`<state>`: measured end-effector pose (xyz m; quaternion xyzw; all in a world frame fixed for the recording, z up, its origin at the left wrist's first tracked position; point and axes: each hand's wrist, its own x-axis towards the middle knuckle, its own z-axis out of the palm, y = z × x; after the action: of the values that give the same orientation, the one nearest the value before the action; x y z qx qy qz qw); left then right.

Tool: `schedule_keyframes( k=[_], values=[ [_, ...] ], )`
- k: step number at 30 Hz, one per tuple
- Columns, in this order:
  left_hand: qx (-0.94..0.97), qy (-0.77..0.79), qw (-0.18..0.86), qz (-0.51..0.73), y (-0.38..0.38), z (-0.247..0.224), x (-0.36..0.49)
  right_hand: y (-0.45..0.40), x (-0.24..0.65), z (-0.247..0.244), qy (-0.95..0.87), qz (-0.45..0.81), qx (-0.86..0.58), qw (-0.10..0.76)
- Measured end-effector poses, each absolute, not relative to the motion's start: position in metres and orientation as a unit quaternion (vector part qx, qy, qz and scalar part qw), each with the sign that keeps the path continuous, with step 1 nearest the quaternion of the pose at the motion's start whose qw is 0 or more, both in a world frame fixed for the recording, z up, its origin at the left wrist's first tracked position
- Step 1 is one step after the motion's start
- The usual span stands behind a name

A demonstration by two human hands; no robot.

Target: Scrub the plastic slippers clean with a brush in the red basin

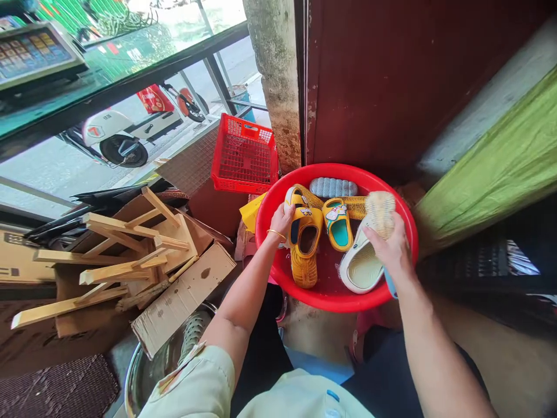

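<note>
In red tub (335, 305), on wet bottom: yellow slipper (304, 270), white slipper (359, 270), gray slipper (333, 187). Our left hand (281, 223) on yellow slipper, fingers curled together over its edge. Our right hand (391, 249) above white slipper, fingers clamped on tan brush (379, 213).

The red plastic washbasin (335, 169) looks glossy and smooth, while the mustard-yellow slipper (303, 273) is matt moulded foam with a ribbed sole. The scrubbing brush (380, 213) has rough, pale bristles. Nearby, the wooden slats (117, 227) are bare and matt, the cardboard box (183, 296) is rough corrugated paper, and the steel bowl (150, 377) shines.
</note>
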<state>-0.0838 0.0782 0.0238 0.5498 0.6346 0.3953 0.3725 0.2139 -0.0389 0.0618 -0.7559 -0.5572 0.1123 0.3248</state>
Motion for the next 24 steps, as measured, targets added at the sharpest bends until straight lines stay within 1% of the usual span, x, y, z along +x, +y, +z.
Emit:
schedule_keyframes(
  k=[5,8,11,13,20,22,24],
  values=[
    [0.588,0.697,0.234,0.337,0.078,0.017,-0.085,-0.044,0.243,0.073,-0.554,0.094,-0.818,0.122],
    [0.661,0.686,0.175,0.249,0.070,0.016,-0.072,-0.044,0.242,0.067,-0.569,0.095,-0.814,0.073],
    [0.712,0.675,0.151,0.116,0.061,0.016,-0.059,-0.038,0.235,0.054,-0.584,0.094,-0.804,0.059],
    [0.720,0.677,0.142,0.059,0.058,0.014,-0.054,-0.033,0.232,0.044,-0.598,0.094,-0.793,0.064],
    [0.747,0.643,0.169,-0.016,0.059,0.008,-0.049,-0.020,0.237,0.006,-0.633,0.112,-0.753,0.141],
    [0.747,0.639,0.181,-0.029,0.060,0.006,-0.046,-0.017,0.232,0.000,-0.632,0.114,-0.754,0.141],
    [0.749,0.633,0.191,-0.041,0.060,0.002,-0.042,-0.013,0.224,-0.003,-0.630,0.115,-0.758,0.123]
  ],
)
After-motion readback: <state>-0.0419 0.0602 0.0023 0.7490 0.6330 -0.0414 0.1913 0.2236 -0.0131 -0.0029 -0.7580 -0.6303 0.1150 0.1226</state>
